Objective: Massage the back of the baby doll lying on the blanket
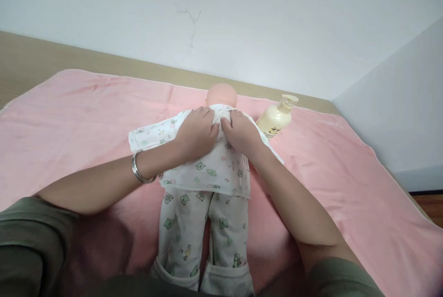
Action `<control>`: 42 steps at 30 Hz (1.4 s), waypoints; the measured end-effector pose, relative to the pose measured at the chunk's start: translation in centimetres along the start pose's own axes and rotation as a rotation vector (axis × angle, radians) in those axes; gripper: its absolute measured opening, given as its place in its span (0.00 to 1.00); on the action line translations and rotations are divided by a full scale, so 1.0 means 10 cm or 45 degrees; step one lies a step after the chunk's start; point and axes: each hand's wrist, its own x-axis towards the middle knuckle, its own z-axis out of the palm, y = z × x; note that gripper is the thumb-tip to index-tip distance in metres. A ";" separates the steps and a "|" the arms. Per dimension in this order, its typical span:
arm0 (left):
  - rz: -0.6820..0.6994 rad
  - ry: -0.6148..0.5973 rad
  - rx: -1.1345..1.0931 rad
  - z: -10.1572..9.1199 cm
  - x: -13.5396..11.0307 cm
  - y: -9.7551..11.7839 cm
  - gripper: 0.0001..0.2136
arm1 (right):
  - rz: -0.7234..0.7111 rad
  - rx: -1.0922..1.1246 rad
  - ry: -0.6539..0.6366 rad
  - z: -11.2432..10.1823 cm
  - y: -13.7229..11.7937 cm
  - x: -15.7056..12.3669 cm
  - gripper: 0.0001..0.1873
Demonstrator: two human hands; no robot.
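A baby doll lies on its back on a pink towel, head toward the wall. It wears a white printed top and matching trousers. My left hand, with a silver bangle on its wrist, rests on the doll's chest with fingers curled into the top's fabric near the neck. My right hand lies beside it and pinches the same fabric at the collar. The two hands almost touch at the middle of the chest.
A cream pump bottle lies on the towel just right of the doll's shoulder. A wooden surface edge runs behind the towel against a white wall. A grey wall closes the right side.
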 end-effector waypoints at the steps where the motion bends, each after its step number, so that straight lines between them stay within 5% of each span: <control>1: 0.056 0.020 0.024 0.01 -0.04 0.04 0.17 | 0.040 0.011 -0.010 -0.01 0.03 0.05 0.21; 5: 0.044 0.023 -0.045 0.03 -0.03 0.03 0.15 | 0.002 -0.101 0.003 0.01 0.00 0.02 0.21; 11: -0.229 -0.036 -0.233 -0.02 0.22 -0.18 0.11 | -0.382 -0.298 0.198 0.11 -0.14 -0.30 0.18; 20: 0.098 0.142 -0.075 0.15 -0.09 0.03 0.22 | 0.038 -0.023 0.004 0.01 0.05 0.11 0.20; 25: -0.143 0.082 -0.255 0.15 0.06 -0.07 0.16 | -0.128 -0.250 0.112 0.08 -0.13 -0.16 0.20; 30: -0.236 0.236 -0.345 0.23 0.09 -0.12 0.18 | -0.382 -0.255 0.242 0.15 -0.18 -0.28 0.18; 36: -0.262 0.269 -0.385 0.31 0.07 -0.12 0.25 | -0.043 -0.007 0.107 0.10 -0.06 0.00 0.19; 42: -0.246 0.277 -0.369 0.33 0.08 -0.15 0.26 | -0.025 -0.004 0.140 0.17 -0.04 -0.01 0.25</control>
